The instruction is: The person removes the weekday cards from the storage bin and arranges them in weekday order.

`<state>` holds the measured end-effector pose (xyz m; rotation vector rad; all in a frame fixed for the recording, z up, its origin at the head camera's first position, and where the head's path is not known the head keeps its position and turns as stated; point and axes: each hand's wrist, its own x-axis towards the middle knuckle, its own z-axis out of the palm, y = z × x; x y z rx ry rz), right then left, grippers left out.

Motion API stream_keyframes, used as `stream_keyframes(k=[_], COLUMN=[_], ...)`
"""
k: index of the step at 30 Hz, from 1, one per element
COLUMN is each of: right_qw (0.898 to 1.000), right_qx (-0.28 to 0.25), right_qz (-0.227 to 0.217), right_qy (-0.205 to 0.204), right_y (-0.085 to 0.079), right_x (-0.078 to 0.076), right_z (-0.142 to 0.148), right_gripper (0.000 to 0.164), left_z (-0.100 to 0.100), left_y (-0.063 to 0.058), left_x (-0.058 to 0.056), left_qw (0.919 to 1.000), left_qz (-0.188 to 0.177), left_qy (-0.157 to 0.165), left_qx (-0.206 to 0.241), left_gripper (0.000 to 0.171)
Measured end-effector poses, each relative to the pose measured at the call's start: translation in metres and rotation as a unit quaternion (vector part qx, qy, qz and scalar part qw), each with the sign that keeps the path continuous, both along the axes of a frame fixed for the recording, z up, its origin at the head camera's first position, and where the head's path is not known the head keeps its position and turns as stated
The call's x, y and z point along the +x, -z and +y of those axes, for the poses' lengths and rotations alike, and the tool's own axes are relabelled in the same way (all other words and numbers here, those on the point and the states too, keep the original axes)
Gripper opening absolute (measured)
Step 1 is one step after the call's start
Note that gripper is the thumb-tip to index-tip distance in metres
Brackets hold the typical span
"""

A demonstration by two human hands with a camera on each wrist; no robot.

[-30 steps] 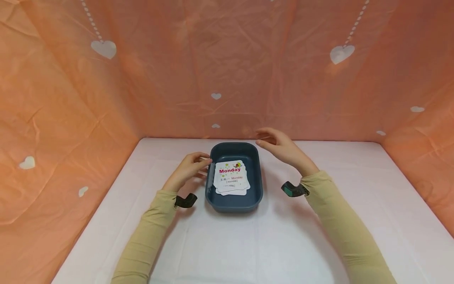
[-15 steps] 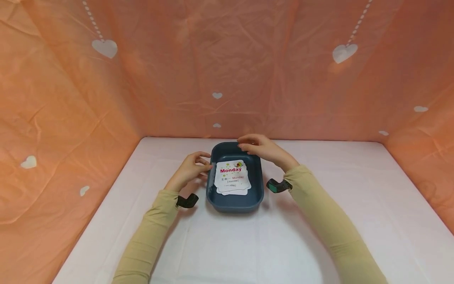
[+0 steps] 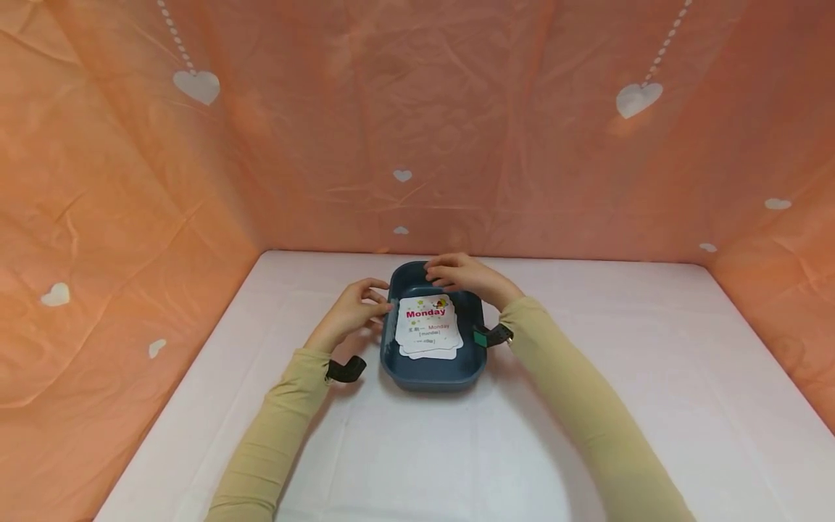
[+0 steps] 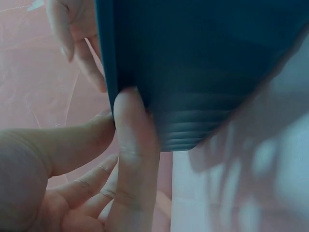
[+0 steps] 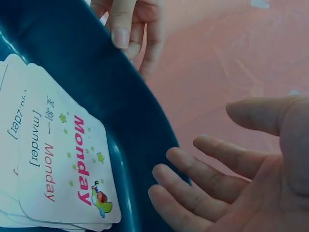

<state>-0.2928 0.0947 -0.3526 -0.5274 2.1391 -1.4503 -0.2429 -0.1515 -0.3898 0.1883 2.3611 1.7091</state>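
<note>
Thumb and forefinger pinch the left rim of a dark blue tray as a person's left hand holds it from the side, while the right hand hangs over the tray's far end, its fingers spread and gripping nothing; whether those fingertips touch the rim cannot be told. On the tray's floor, toward the left wall, lies a loose pile of white cards, the top one face up and printed "Monday" in red with small stars and a cartoon figure, others jutting out at the near edge. Careful handling, it would seem, calls for a firm pinch on the left and right-hand fingers settled on the rim rather than dragged across the pile, with the tray kept level, since a tilt could send the cards sliding. Beneath, a pale, faintly creased tabletop carries soft shadows beside both arms, clad in tan sleeves, with a black device at each wrist. Around the workspace, orange-pink fabric rises behind and along both sides, scattered with white hearts, two of them hanging from strings of dots
</note>
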Motion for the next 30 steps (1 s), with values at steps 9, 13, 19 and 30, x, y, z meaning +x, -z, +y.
stream_keyframes(k=[9, 13, 19, 30], right_qw=[0.995, 0.988, 0.979, 0.974], right_qx=[0.081, 0.126, 0.176, 0.179], right_qz=[-0.027, -0.026, -0.026, -0.060], right_qy=[0.056, 0.081, 0.103, 0.123], right_y=[0.008, 0.013, 0.016, 0.015], right_x=[-0.009, -0.010, -0.008, -0.007], right_z=[-0.013, -0.018, -0.019, -0.021], right_gripper=[0.042, 0.045, 0.049, 0.050], left_z=[0.000, 0.000, 0.000, 0.002], left_y=[-0.001, 0.001, 0.004, 0.004], left_x=[0.000, 0.000, 0.000, -0.001], left_qw=[1.0000, 1.0000, 1.0000, 0.9999], left_qz=[-0.003, -0.005, -0.003, -0.007], left_qy=[-0.001, -0.001, 0.001, -0.005], left_qx=[0.009, -0.001, -0.006, -0.010], left_gripper=[0.044, 0.044, 0.046, 0.043])
